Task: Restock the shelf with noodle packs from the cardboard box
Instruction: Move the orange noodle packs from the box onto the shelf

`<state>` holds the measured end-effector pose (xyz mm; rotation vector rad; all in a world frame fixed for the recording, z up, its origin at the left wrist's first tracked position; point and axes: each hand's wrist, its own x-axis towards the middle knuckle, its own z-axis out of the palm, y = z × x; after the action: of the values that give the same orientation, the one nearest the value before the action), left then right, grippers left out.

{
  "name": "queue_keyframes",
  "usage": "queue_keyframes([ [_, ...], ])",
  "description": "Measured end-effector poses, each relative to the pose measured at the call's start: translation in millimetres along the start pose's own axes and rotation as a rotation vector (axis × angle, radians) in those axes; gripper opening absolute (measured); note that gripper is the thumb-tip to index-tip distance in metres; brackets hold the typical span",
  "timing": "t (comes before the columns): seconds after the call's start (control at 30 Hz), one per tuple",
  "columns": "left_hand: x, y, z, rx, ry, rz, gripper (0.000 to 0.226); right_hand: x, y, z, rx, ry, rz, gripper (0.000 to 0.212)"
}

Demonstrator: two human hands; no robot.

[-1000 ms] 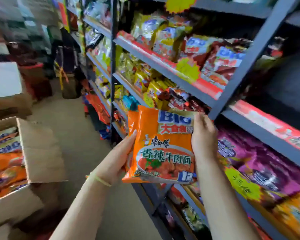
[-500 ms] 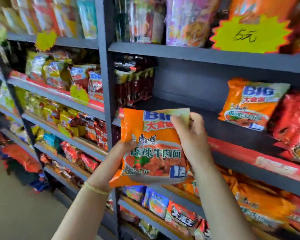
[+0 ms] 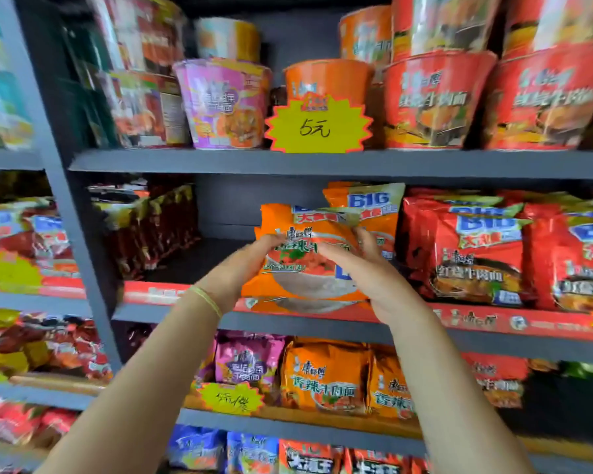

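Gripping one orange noodle pack [image 3: 305, 265] with both hands — our left hand [image 3: 243, 265] curled on its left edge, our right hand [image 3: 374, 271] on its right — we hold it upright at the shelf [image 3: 322, 323] front. One matching orange pack [image 3: 374, 203] stands just behind; two red packs [image 3: 466, 248] sit to the right.

Two bare forearms reach up from the bottom edge of the view, with no sleeves showing on either. The left hand [image 3: 245, 265] and the right hand [image 3: 370, 271] are bare, without gloves or rings that can be made out. A thin yellow-green band [image 3: 206, 300] circles the wrist just below the left hand; the wrist below the right hand carries nothing
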<state>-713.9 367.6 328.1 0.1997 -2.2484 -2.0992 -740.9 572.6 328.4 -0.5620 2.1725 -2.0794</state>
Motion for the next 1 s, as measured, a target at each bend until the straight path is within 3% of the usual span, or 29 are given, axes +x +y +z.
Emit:
queue_keyframes([
  [0.1,9,16,14,0.052,-0.194,-0.003,0.049,5,2,-17,-0.013,0.074,-0.015,0.083],
  [0.2,18,21,25,-0.065,-0.284,0.05,0.053,8,1,-30,-0.069,0.135,-0.044,0.092],
  [0.47,50,7,61,-0.081,-0.128,0.17,0.064,10,20,-54,-0.465,0.339,-0.095,0.079],
  [0.57,58,-4,71,-0.01,-0.108,0.201,0.064,-8,33,-48,-0.764,0.402,-0.261,0.069],
  [0.63,62,-5,75,0.006,-0.125,0.221,0.064,-17,37,-41,-0.988,0.355,-0.41,0.053],
  [0.7,68,-2,76,0.059,-0.155,0.225,0.066,-21,40,-35,-1.14,0.249,-0.375,0.047],
  [0.8,79,2,73,0.199,-0.177,0.215,0.072,-18,47,-30,-1.261,0.184,-0.274,0.055],
  [1.0,92,1,74,0.317,-0.148,0.247,0.073,-4,50,-30,-1.276,0.151,-0.16,0.068],
])
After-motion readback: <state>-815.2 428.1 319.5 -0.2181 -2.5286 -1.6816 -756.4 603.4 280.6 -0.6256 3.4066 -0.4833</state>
